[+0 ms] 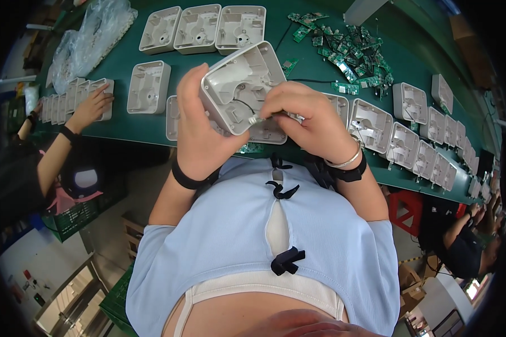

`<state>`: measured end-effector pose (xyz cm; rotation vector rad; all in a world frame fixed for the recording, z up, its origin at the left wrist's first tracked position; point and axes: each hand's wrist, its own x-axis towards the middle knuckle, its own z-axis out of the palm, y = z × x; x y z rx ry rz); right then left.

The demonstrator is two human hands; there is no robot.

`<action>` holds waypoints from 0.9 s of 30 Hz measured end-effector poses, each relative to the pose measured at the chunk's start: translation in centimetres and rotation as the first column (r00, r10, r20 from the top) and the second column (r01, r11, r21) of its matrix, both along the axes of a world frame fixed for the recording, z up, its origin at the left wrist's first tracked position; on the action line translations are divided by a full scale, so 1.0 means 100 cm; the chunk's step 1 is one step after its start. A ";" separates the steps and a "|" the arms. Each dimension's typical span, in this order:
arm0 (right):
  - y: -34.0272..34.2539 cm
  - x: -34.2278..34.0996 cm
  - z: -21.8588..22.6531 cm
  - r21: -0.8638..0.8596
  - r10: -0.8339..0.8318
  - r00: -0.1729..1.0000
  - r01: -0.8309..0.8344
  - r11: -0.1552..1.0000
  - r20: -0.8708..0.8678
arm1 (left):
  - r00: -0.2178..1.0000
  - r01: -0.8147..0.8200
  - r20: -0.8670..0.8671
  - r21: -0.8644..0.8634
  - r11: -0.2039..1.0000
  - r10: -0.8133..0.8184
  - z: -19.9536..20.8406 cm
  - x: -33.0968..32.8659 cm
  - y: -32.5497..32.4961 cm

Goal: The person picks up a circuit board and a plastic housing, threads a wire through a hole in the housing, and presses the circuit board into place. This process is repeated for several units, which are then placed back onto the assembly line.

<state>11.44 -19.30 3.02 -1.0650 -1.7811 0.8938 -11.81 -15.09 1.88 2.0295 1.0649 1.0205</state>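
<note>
My left hand [202,126] grips a pale grey plastic housing [230,84], an open square box with ribs and posts inside. The housing is tilted above the table, its hollow side facing up toward me. Inside it a thin dark wire [243,103] curves down toward a small pale piece [254,119] by the near rim. My right hand [315,123] has its thumb and fingers pinched on that small piece. Its exact kind cannot be made out, and the fingers partly cover it. Below the held housing, another housing [267,133] lies partly hidden on the table.
A green table [208,63] carries several similar housings [198,28] at the back and rows [370,124] to the right. Circuit boards [357,56] are heaped at back right. A plastic bag [95,42] lies back left, where another person's hand [93,106] touches stacked housings.
</note>
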 end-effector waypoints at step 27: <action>-0.009 0.004 -0.015 0.240 -0.176 0.983 0.157 0.958 0.058 | 0.976 0.094 0.210 -0.138 0.986 -0.063 0.008 0.026 -0.007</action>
